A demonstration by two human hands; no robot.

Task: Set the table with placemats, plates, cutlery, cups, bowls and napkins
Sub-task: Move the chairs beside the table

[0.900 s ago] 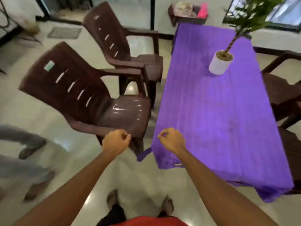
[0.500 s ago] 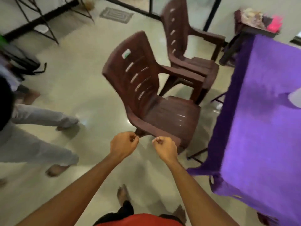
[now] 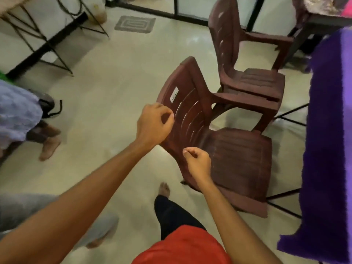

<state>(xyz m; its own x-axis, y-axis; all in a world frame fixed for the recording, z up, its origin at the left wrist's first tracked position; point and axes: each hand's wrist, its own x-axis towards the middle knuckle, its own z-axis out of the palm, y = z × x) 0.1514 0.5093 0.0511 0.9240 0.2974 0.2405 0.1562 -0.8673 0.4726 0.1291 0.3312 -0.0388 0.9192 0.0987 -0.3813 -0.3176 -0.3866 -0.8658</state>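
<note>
The table under a purple cloth [image 3: 327, 130] runs down the right edge of the head view; nothing shows on the part I can see. My left hand [image 3: 155, 125] is held out in front of a brown plastic chair's backrest [image 3: 187, 111], fingers curled into a loose fist with nothing in them. My right hand [image 3: 198, 162] hangs lower, in front of the same chair, also closed and holding nothing. No placemats, plates, cutlery, cups, bowls or napkins are in sight.
A second brown chair [image 3: 247, 77] stands behind the first. Two other people's legs and feet [image 3: 48, 145] are at the left. A metal-legged table [image 3: 38, 40] stands at the back left, a side table [image 3: 320, 18] at the top right, and a floor mat [image 3: 135, 23] near the door.
My view has swung left, away from the purple table toward the chairs and open floor. Both fists stayed closed; my left hand rose in front of the chair back.
</note>
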